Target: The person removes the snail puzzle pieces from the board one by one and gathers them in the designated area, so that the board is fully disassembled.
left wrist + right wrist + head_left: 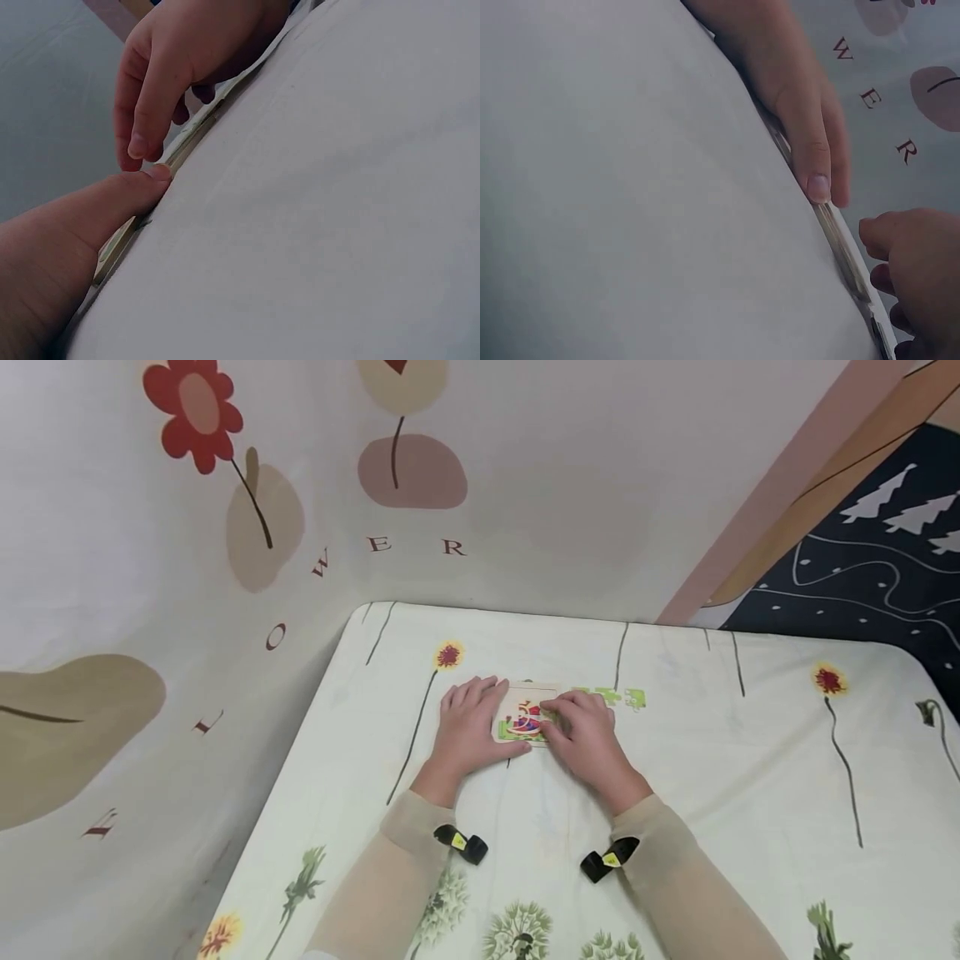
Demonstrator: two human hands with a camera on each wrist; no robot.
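Observation:
A small wooden jigsaw board (527,689) lies on the cloth-covered table, with a partly assembled red, purple and green picture (524,720) in its frame. My left hand (471,722) rests on its left side, fingers spread toward the far edge. Its straight thumb (131,196) presses on the near edge. My right hand (588,732) is over the board's right side, fingers bent and thumb and index fingertips near the picture. Whether a piece is between them is too small and partly hidden to tell. In the right wrist view the right fingers (922,277) hover beside the board's edge.
Several loose green puzzle pieces (611,697) lie just beyond my right hand. The table's white flowered cloth (750,760) extends all round. A printed fabric wall (555,527) rises behind the table, and a dark panel with white trees (870,552) stands at the right.

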